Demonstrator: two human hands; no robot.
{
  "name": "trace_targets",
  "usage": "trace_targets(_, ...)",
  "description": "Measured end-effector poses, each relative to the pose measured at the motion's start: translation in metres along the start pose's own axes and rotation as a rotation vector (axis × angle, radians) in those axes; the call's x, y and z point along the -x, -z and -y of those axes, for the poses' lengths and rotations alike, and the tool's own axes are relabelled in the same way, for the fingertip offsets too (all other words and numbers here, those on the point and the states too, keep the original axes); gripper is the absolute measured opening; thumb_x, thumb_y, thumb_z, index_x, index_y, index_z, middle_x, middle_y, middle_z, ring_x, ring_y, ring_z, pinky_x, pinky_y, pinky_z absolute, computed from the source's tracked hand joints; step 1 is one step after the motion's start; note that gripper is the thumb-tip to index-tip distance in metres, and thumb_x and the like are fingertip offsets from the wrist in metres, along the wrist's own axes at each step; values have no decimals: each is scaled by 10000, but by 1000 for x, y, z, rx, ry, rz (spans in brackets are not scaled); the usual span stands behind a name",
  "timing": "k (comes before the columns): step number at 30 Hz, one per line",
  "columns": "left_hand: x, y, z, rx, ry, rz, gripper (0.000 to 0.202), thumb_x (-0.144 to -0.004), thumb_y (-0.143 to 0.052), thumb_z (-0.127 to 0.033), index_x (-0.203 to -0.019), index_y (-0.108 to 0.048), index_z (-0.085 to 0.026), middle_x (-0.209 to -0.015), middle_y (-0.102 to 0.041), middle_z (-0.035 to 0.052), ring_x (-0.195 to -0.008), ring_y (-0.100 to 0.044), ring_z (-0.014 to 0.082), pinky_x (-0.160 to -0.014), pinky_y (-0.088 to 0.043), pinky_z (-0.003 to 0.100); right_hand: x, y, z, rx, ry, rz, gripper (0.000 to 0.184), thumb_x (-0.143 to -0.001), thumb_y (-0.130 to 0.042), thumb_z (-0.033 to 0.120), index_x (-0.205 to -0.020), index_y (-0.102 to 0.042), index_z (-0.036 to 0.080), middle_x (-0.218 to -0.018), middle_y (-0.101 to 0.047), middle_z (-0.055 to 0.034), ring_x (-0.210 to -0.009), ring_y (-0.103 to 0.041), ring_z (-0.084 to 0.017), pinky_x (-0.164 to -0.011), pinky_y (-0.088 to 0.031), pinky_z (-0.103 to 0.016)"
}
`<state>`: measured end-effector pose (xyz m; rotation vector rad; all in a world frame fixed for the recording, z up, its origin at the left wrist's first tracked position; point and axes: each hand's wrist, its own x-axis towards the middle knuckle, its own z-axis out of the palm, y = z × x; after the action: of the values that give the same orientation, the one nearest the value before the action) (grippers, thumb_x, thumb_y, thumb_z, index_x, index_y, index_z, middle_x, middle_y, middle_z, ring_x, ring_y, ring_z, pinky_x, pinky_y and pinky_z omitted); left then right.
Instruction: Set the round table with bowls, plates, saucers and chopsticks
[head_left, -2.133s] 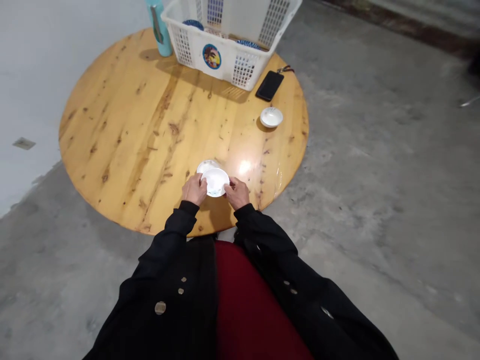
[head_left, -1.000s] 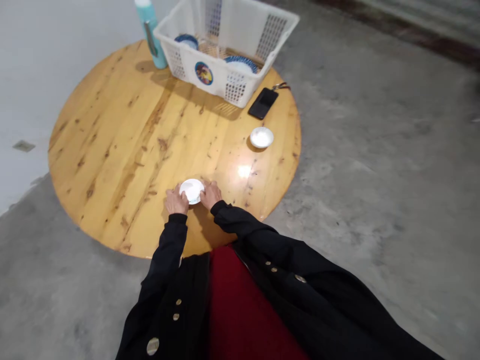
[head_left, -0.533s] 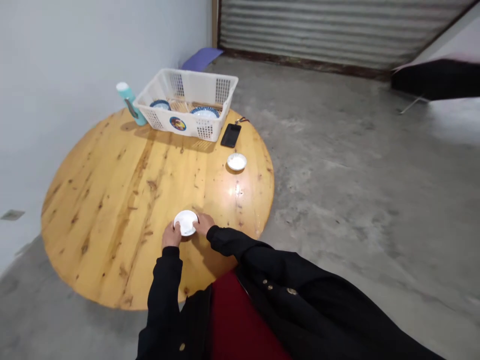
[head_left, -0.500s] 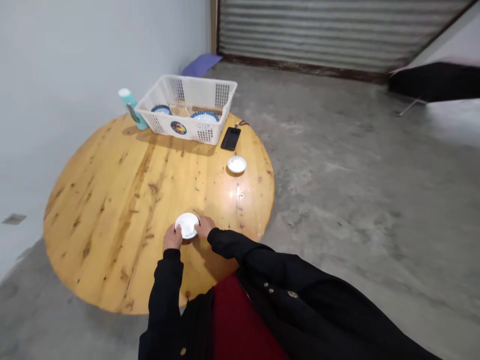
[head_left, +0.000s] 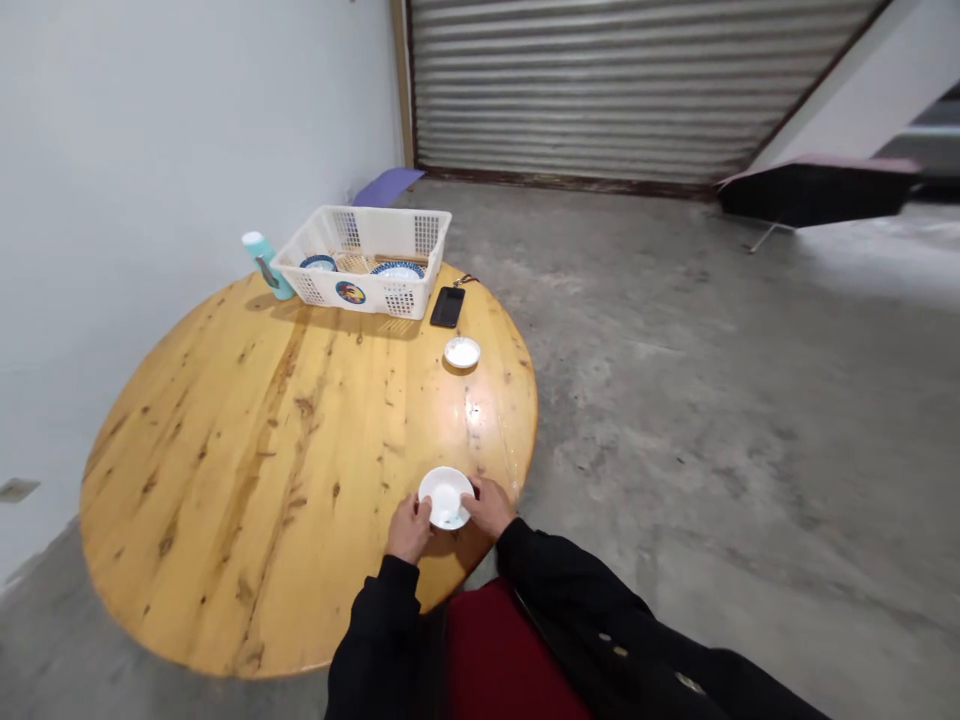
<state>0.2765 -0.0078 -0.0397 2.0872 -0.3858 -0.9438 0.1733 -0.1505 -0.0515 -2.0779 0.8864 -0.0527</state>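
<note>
Between my two hands is a small white bowl [head_left: 445, 492] with a faint mark inside, over the near right part of the round wooden table [head_left: 225, 430]. My left hand [head_left: 409, 527] grips its left rim, thumb on the inside. On the opposite rim, my right hand [head_left: 490, 506] holds on in the same way. The fingers under the bowl are hidden. Farther back, near the right edge, a small white dish [head_left: 462, 352] sits on the tabletop.
At the far side stands a white plastic basket [head_left: 311, 292] holding blue-patterned dishes. A turquoise bottle [head_left: 268, 265] is left of it, and a black phone [head_left: 448, 307] right. Beyond are a wall, a roller shutter [head_left: 570, 90] and an open umbrella [head_left: 817, 195] on the floor.
Both hands have carried the white bowl to the right across the near side of the table. The camera view has tilted up slightly. The dish, basket, bottle and phone stay in place.
</note>
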Motion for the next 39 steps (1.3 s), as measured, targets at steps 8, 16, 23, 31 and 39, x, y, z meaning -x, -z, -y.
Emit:
trace_targets(8, -5, -94, -52, -10, -104, 51, 279, -894, -512, -431, -941, -618, -178, -838, -657, 53, -747, -647, 191, -640, -541, 303, 12, 85, -74, -97, 42, -146, 345, -738, -476, 297, -943, -714, 156, -840, -693, -88, -778, -618, -227, -734, -462, -313)
trace_targets(16, -18, -236, -151, -20, -115, 162, 254, -892, -513, -387, -949, -634, -171, -788, -658, 34, -693, -638, 174, -613, -520, 272, 15, 232, -165, -3, -20, -214, 478, -761, -461, 403, -1079, -721, 157, -878, -691, -114, -776, -616, -243, -759, -501, -362)
trace_targets(23, -23, -275, -194, -104, -106, 58, 209, -879, -517, -357, -858, -633, -184, -761, -643, 23, -723, -646, 182, -653, -506, 273, -14, 277, -205, -120, 6, -107, 465, -756, -479, 386, -1078, -728, 161, -898, -719, -102, -787, -649, -244, -737, -538, -345)
trace_targets(31, -60, -256, -218, -30, -66, -171, 242, -912, -513, -379, -910, -649, -178, -773, -636, 29, -727, -612, 184, -702, -505, 308, -100, 285, -179, -198, 127, 62, 446, -745, -508, 362, -1063, -726, 140, -929, -731, -104, -822, -648, -246, -728, -548, -341)
trace_targets(39, -132, -207, -262, -75, 19, -414, 293, -954, -440, -383, -983, -647, -177, -883, -630, 47, -847, -597, 189, -782, -458, 301, -228, 283, -119, -149, 281, 199, 430, -746, -503, 370, -1029, -713, 122, -888, -709, -86, -796, -634, -229, -750, -522, -334)
